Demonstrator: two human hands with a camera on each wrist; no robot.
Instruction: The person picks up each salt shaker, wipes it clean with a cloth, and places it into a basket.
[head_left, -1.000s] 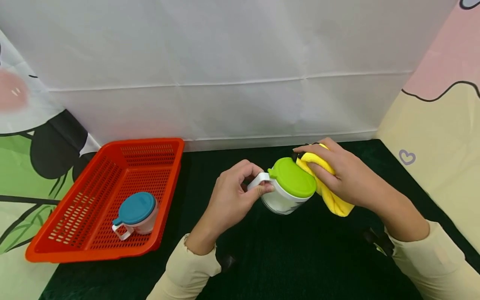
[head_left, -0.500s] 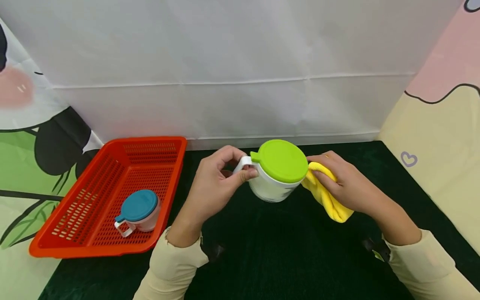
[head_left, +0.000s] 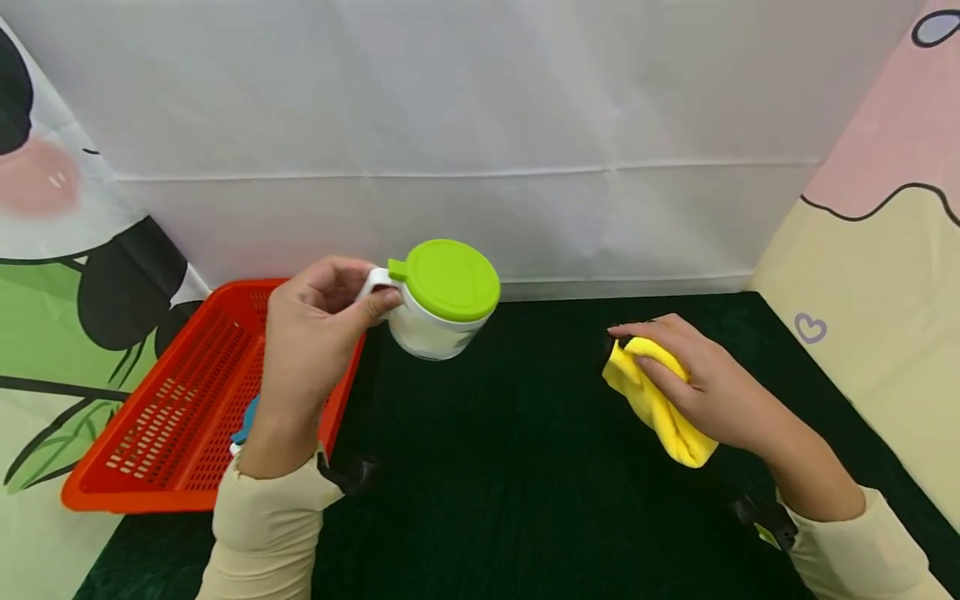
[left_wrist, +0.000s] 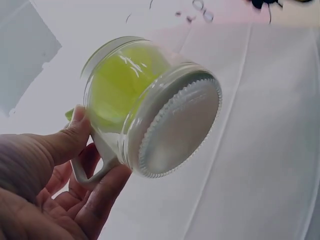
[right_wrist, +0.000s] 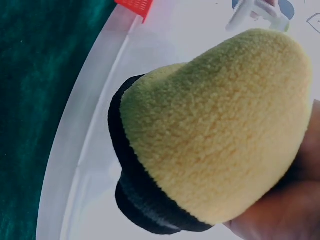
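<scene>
While the left hand (head_left: 315,321) holds the white cup (head_left: 431,329) (green lid (head_left: 452,279) on) in the air beside the red basket (head_left: 187,417), its fingers (left_wrist: 102,200) are curled round the handle. The right hand (head_left: 705,383) grips a folded yellow cloth (head_left: 656,404) over the dark desk (head_left: 510,467), well apart from the cup.

No words, numbers or brand names can be read in any view. The base of the mug (left_wrist: 177,127), just past the left hand's fingertips (left_wrist: 107,187), carries a raised ring of ridges and what may be faint moulded lettering, too blurred to make out. The only sign is a small purple heart outline (head_left: 813,327) printed on the cream backdrop (head_left: 885,350), beyond the right hand's fingers (head_left: 663,377).
</scene>
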